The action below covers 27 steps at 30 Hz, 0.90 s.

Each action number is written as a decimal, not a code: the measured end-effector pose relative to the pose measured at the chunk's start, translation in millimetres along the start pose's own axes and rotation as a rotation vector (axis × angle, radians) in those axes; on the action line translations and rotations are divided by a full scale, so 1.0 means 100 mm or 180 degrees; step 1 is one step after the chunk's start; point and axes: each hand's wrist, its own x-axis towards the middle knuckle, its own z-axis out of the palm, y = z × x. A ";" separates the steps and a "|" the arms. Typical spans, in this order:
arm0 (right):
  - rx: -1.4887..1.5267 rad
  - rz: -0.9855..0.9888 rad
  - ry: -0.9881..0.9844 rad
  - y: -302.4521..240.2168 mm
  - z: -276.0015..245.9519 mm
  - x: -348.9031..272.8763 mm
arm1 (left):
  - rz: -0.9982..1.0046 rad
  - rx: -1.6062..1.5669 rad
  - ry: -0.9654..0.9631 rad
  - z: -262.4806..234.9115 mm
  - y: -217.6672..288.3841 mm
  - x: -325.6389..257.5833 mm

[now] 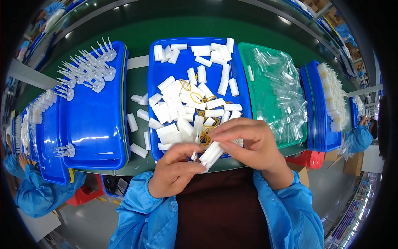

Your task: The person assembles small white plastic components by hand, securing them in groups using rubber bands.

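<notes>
1. Above the near edge of the central tray (176, 69), the left hand's (172, 172) thumb and forefinger stand narrowly apart, pinching a small white piece (194, 156).
2. The right hand (253, 143), thumb underneath and fingers on top, closes on a white bundle (212, 154), tilted over the same near edge; its lower end meets the left thumb. How many parts make up the bundle cannot be told.
3. White blocks (170, 97) crowd the middle of the central tray, with more along its far edge and several loose just left of it on the table (134, 85).
4. Yellow bands (200, 113) lie tangled among the blocks in the central tray.
5. Just right of the central tray, a green tray (253, 93) holds clear sleeves (286, 99); beyond that rises a tray stack (311, 112).
6. Left of the central tray, another blue tray (93, 128) carries spiked white parts (97, 85).
7. Well left of the central tray sits a co-worker in blue sleeves (49, 191).
</notes>
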 end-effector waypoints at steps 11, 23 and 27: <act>-0.0464 -0.0604 0.0020 -0.04 0.27 0.07 | -0.0157 -0.0011 0.0140 -0.27 0.02 -0.30; -0.2942 -0.0354 0.0045 0.39 0.55 0.32 | 0.0127 -0.0531 0.1619 -0.21 -0.01 -0.41; -0.2543 -0.0224 0.0107 0.36 0.48 0.31 | -0.0066 -0.0225 0.1504 -0.19 0.00 -0.40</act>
